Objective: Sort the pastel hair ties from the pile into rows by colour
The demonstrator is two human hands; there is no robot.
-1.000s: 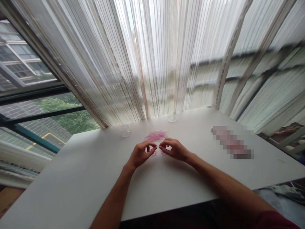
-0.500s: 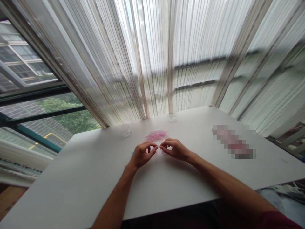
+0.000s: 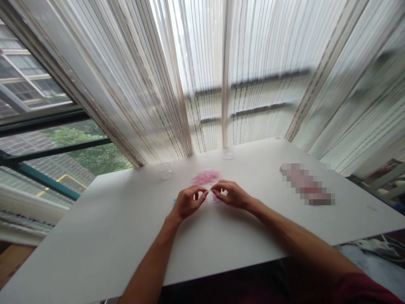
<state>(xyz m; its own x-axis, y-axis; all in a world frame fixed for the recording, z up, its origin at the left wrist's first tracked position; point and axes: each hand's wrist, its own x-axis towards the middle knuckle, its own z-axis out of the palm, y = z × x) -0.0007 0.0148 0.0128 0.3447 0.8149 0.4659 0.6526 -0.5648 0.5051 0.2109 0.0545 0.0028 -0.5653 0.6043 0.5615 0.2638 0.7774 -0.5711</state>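
Note:
Above the middle of the white table (image 3: pixel 126 236), my left hand (image 3: pixel 189 201) and my right hand (image 3: pixel 230 194) face each other, each with thumb and forefinger pinched. Their fingertips nearly meet. Whatever the pinches hold is too small to make out. Just beyond the hands lies a loose pile of thin pink and purple strips (image 3: pixel 207 177). Smaller pink bits (image 3: pixel 217 197) show on the table behind my right hand's fingers. A bit of turquoise (image 3: pixel 174 202) peeks out to the left of my left hand, mostly hidden by it.
Clear round dishes or lids stand toward the back, one pair at the left (image 3: pixel 166 171) and another dish (image 3: pixel 228 154) near the middle. A pixelated long pinkish object (image 3: pixel 306 185) lies on the right. Striped string curtains (image 3: pixel 209 84) hang behind the table's far edge.
The fingertips have parted slightly, leaving a small gap between the two pinches. The camera view has shifted a little. The pile and the dishes stay in place on the table.

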